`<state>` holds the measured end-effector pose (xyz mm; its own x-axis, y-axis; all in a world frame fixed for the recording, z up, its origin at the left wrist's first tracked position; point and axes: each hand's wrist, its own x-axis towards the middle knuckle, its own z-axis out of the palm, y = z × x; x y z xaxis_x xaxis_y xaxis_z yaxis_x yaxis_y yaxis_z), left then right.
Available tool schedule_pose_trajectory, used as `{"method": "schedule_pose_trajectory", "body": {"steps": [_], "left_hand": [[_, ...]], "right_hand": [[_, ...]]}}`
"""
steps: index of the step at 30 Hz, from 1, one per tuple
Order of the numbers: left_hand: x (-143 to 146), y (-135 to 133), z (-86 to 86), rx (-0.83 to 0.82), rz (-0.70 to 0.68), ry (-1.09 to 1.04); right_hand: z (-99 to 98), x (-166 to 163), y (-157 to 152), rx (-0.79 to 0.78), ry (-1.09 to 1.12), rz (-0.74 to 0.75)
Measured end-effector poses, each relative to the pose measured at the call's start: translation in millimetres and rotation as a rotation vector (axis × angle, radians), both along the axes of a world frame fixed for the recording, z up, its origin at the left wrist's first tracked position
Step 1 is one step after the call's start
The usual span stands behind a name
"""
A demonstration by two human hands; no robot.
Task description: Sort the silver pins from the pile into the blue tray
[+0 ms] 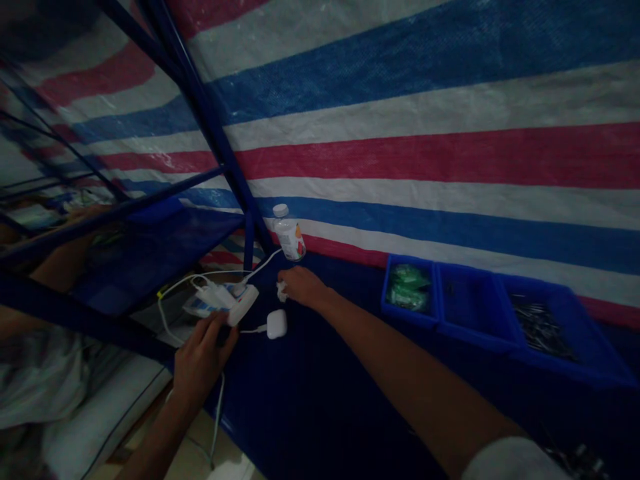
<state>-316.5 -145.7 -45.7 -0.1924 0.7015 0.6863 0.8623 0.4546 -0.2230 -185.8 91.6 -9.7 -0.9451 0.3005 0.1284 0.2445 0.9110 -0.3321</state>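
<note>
My left hand (204, 350) is at the left edge of the blue table, its fingers and thumb curled at the near end of a white power strip (245, 305). White plugs and cables sit along that strip, and a pale plastic packet (197, 307) lies beside it. My right hand (304, 287) reaches across to the far left of the table, fingers closed on a crumpled white tissue (281, 291). Between the two hands lies a white earbud case (277, 324) with a cable plugged into it. Behind my right hand stands a clear bottle (290, 235) with a white cap.
Blue bins (475, 303) line the back right; one holds green packets (409, 288), another small metal parts (540, 327). A blue metal frame (215, 140) rises at the left. Striped sheeting (425, 157) hangs behind. At the far left another person's arm (60, 267) shows.
</note>
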Motion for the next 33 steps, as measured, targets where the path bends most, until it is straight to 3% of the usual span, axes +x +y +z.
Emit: {"method": "schedule_pose_trajectory", "body": {"steps": [4,8,10,15,20,27,33], "left_hand": [[2,1,1.3,0.005,0.001,-0.005],[2,0,1.4,0.002,-0.013,-0.023],[0,-1,0.8,-0.01,-0.014,-0.028],[-1,-1,0.2,0.001,-0.021,-0.006],[0,-2,1.8,-0.015,-0.031,0.027],[0,1,2.6,-0.009,-0.051,0.046],[0,0,2.2,-0.021,-0.051,0.06]], "right_hand": [[8.1,2,13,0.063,-0.094,-0.14],[5.6,-6,-1,0.014,-0.081,0.067],[3.5,-13,-6,0.011,-0.051,0.092],[3.4,-15,1,0.067,-0.074,-0.1],[-7.4,-27,-12,0.045,-0.018,0.065],[-27.6,-84,-11,0.158,0.142,0.093],[-36.3,-92,-9,0.217,0.118,0.146]]}}
